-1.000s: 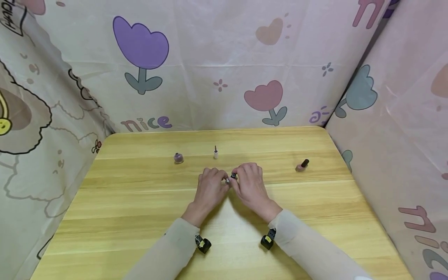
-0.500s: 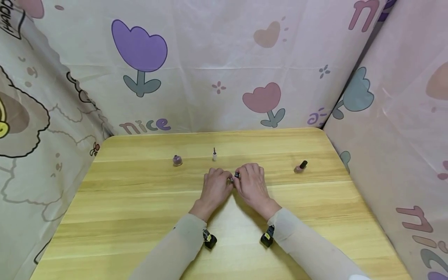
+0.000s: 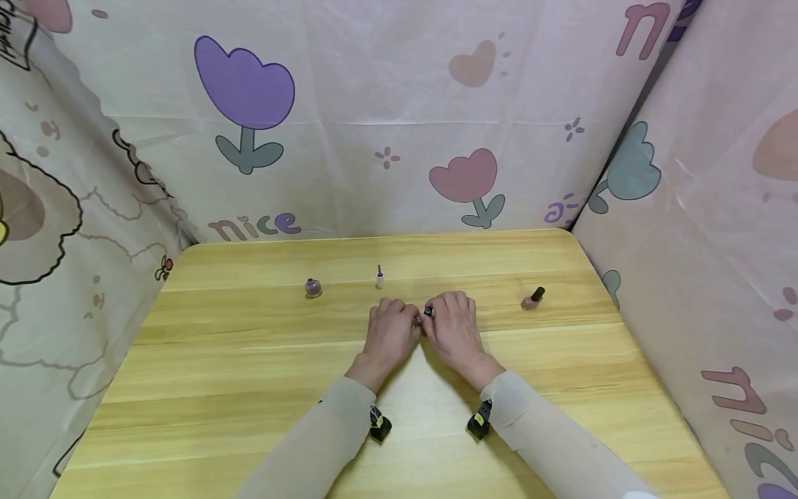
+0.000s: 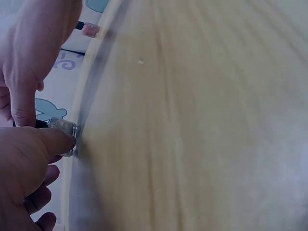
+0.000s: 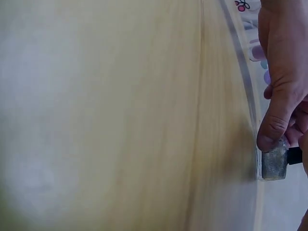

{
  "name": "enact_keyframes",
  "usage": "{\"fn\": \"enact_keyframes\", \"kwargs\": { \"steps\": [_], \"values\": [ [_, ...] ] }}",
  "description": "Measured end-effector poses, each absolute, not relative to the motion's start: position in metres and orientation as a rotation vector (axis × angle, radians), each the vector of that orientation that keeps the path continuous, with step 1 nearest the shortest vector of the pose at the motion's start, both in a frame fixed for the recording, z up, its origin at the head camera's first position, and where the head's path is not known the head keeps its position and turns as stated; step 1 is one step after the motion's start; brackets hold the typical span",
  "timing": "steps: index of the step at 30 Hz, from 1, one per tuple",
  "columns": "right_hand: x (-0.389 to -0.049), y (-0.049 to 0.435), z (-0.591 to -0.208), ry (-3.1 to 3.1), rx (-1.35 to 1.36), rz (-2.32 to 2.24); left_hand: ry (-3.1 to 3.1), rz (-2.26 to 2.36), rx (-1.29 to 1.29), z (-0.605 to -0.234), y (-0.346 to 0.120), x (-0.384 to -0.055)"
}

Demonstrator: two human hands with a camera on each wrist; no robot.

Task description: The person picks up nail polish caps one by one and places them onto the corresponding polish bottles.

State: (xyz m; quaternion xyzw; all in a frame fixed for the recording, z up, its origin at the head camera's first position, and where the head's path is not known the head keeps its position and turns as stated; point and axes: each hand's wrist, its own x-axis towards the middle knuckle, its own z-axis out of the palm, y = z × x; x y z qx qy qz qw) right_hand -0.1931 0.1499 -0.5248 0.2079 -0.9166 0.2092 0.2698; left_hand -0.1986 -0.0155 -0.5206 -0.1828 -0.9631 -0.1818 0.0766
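Observation:
My left hand (image 3: 389,333) pinches a small clear nail polish bottle with silvery glitter (image 5: 275,163), its thumb lying along the glass. The bottle's black cap (image 4: 42,123) is in the fingers of my right hand (image 3: 454,333), which sits right beside the left. Bottle and cap are in line with each other, lying sideways in both wrist views. From the head view most of the bottle is hidden by the fingers.
Behind the hands, an uncapped purple nail polish bottle (image 3: 313,289) stands on the wooden table (image 3: 218,388). A white cap (image 3: 380,279) stands with its brush upward. Far right is a pink nail polish bottle (image 3: 530,303) with a black cap. Patterned cloth (image 3: 349,90) encloses the table.
Both hands have shifted a little to the right together with the glitter bottle and its cap. The other bottles and the white cap keep their places on the table.

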Motion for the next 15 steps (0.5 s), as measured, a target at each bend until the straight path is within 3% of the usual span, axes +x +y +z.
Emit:
{"fn": "enact_keyframes", "kwargs": {
  "steps": [15],
  "values": [
    [-0.198,0.188,-0.524,-2.534,0.408,0.547,-2.948,-0.419,-0.574,-0.521,-0.019,-0.189]
  ]
}}
